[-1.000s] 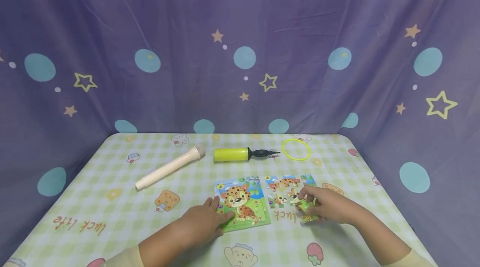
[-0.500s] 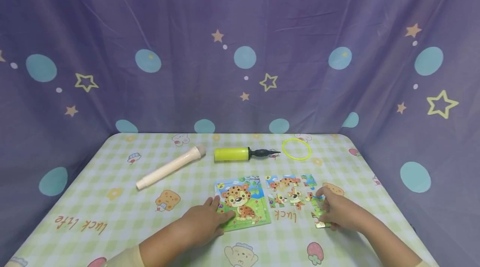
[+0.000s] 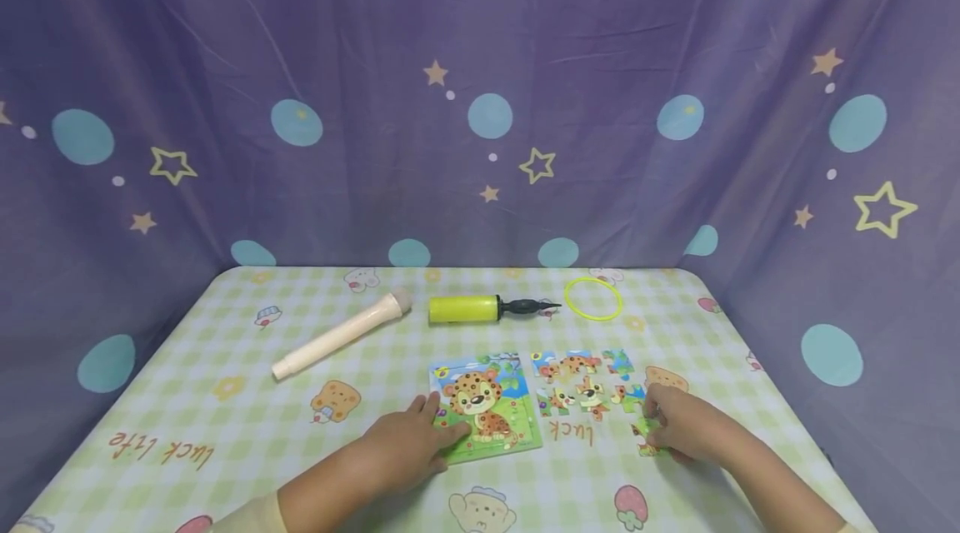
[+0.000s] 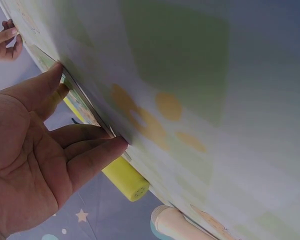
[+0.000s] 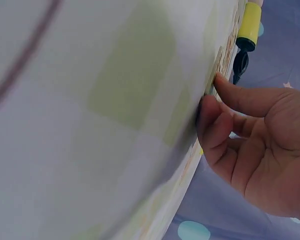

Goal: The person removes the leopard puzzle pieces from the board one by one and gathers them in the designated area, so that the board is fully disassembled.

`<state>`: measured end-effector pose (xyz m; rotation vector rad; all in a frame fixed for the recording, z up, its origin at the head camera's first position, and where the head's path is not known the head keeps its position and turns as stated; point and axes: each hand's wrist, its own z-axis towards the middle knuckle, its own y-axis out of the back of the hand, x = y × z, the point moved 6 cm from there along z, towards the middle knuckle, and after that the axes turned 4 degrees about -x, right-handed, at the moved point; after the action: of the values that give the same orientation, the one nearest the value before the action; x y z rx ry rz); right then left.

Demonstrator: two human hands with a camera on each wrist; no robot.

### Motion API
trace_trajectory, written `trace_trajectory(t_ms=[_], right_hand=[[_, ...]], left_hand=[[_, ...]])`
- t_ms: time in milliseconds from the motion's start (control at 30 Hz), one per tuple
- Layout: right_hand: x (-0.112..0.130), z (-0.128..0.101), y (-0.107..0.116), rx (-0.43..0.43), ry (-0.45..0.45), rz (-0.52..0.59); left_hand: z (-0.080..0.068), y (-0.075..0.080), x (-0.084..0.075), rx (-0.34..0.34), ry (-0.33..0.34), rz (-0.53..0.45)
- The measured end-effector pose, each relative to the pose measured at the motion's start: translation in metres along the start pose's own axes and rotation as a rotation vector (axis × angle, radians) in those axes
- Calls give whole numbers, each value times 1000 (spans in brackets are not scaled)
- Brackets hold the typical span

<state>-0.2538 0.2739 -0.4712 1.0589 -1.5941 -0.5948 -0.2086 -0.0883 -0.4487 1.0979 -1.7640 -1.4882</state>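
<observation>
In the head view, a jigsaw board (image 3: 491, 408) with a cartoon leopard lies flat at the table's middle. My left hand (image 3: 408, 445) rests at its left side, fingertips on the edge and thumb over the picture; the left wrist view shows these fingers spread along the board's rim. Several loose jigsaw pieces (image 3: 591, 394) lie in rows to the right of the board. Beyond their lower right corner my right hand (image 3: 686, 425) pinches a green jigsaw piece (image 3: 643, 437), partly hidden beneath the fingers. The right wrist view shows thumb and curled fingers close at the tabletop.
Behind the board lies a yellow hand pump (image 3: 463, 308) with a black nozzle. A yellow ring (image 3: 592, 299) is right of it, and a pale microphone-shaped stick (image 3: 341, 335) left of it. A purple curtain (image 3: 487, 42) hangs around the checked table (image 3: 247, 450).
My right hand has slid right and slightly nearer, drawing green jigsaw pieces apart from the others, so more loose pieces show. My left hand and the board have stayed put.
</observation>
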Motion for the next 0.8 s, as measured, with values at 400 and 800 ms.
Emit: trace_trajectory(t_ms=[400,800], right_hand=[[19,2,5,-15,142,-206],[123,18,-23,104,476,-62]], left_hand=[[0,0,0,2,-2,-4],[-1,1,1,-9,-18,14]])
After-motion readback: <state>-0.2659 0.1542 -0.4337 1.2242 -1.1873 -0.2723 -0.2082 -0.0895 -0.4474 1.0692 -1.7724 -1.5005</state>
